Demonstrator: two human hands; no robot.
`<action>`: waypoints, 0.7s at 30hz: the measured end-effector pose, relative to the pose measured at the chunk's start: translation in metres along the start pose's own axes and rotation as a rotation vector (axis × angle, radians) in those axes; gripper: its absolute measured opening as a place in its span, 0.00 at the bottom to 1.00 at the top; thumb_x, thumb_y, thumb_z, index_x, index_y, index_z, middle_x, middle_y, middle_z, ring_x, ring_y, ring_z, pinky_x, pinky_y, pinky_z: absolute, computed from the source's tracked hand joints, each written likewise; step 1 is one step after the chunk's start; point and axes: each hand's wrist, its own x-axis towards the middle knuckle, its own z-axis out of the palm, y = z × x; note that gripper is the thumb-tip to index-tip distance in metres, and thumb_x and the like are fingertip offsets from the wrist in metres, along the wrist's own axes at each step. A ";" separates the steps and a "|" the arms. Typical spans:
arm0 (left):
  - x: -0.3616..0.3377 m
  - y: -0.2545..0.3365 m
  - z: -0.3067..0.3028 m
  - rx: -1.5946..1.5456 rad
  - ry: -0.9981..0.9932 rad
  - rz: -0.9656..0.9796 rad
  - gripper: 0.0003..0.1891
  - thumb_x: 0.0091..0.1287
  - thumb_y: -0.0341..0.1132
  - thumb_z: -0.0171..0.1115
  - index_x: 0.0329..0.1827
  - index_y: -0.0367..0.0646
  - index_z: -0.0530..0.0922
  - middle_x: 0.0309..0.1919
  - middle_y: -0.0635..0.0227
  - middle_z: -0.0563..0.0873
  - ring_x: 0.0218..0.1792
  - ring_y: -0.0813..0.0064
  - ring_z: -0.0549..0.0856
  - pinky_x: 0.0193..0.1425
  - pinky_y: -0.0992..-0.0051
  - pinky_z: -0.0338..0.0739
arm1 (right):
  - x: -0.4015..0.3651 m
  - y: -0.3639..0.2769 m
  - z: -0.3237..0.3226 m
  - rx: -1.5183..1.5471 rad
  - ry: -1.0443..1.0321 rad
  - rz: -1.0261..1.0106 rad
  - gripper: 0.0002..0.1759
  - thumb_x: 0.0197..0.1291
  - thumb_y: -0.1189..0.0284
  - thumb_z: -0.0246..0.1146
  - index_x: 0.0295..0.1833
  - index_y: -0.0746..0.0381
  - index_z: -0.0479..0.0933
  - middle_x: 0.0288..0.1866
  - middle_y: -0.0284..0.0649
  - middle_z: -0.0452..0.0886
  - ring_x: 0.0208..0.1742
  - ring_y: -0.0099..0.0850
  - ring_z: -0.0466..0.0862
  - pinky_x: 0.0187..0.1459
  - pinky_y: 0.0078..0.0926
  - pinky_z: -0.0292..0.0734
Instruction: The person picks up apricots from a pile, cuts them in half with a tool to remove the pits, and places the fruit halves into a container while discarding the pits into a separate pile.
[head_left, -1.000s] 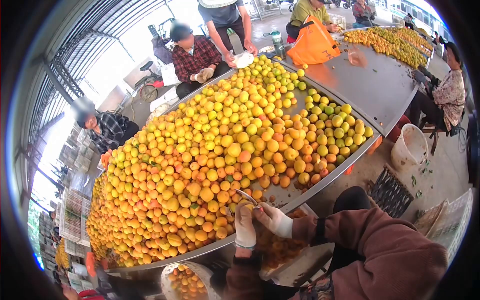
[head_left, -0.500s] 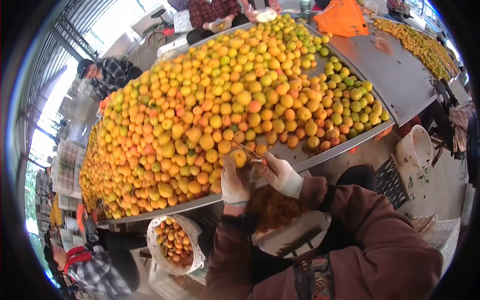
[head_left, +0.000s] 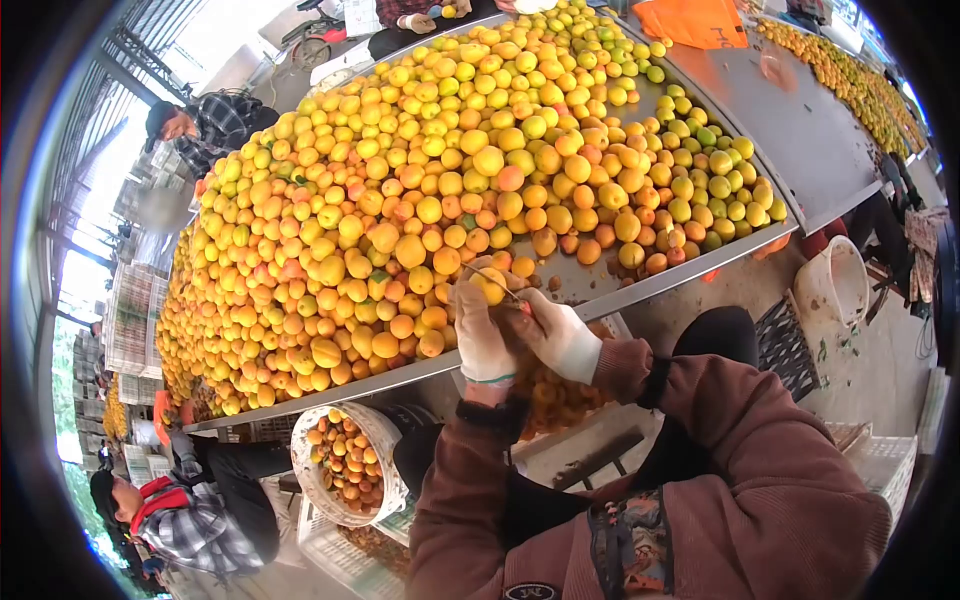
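Note:
Many yellow, orange and greenish fruits (head_left: 340,210) are heaped on a metal table (head_left: 690,265). My left hand (head_left: 482,335), in a white glove, holds a yellow fruit (head_left: 489,287) near the table's front edge. Just right of it, my right hand (head_left: 555,330), also gloved, is closed around a thin tool (head_left: 505,290) with a reddish handle, its narrow end lying against the fruit. The fingers of both hands are close together.
Below the table's edge stands a white bucket (head_left: 350,465) of fruit. An empty-looking white bucket (head_left: 832,285) and a dark crate (head_left: 785,345) are at the right. Co-workers sit at the left (head_left: 205,525), upper left (head_left: 215,125) and far side. An orange bag (head_left: 690,22) lies at the top.
The view has shifted a little. Both hands remain together around the fruit and tool, and appear slightly further right. A co-worker at the far side shows less in view.

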 end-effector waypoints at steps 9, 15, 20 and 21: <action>0.005 0.000 -0.002 0.505 0.069 0.188 0.28 0.73 0.37 0.61 0.71 0.35 0.65 0.63 0.60 0.74 0.60 0.70 0.76 0.62 0.72 0.74 | 0.005 0.014 0.006 -0.160 0.090 -0.052 0.12 0.69 0.63 0.56 0.47 0.59 0.67 0.32 0.57 0.81 0.39 0.61 0.80 0.37 0.53 0.74; -0.002 0.019 -0.003 -0.110 0.036 -0.259 0.23 0.75 0.58 0.51 0.49 0.45 0.75 0.34 0.68 0.80 0.34 0.72 0.78 0.35 0.73 0.74 | 0.005 0.000 -0.002 -0.332 0.004 -0.036 0.14 0.67 0.62 0.58 0.50 0.59 0.69 0.34 0.53 0.82 0.38 0.56 0.83 0.38 0.50 0.76; 0.003 -0.006 -0.034 -0.138 0.153 -0.335 0.27 0.75 0.62 0.47 0.49 0.45 0.76 0.36 0.68 0.82 0.35 0.73 0.78 0.35 0.76 0.75 | 0.004 -0.003 -0.007 -0.384 -0.013 -0.031 0.17 0.68 0.60 0.57 0.55 0.59 0.69 0.35 0.53 0.82 0.39 0.56 0.83 0.39 0.51 0.77; 0.004 -0.005 -0.029 -0.139 0.221 -0.335 0.27 0.76 0.61 0.46 0.50 0.44 0.76 0.37 0.68 0.82 0.35 0.75 0.78 0.35 0.77 0.75 | 0.003 -0.008 -0.011 -0.352 -0.052 -0.026 0.16 0.68 0.61 0.57 0.53 0.59 0.69 0.35 0.54 0.82 0.40 0.57 0.82 0.39 0.51 0.76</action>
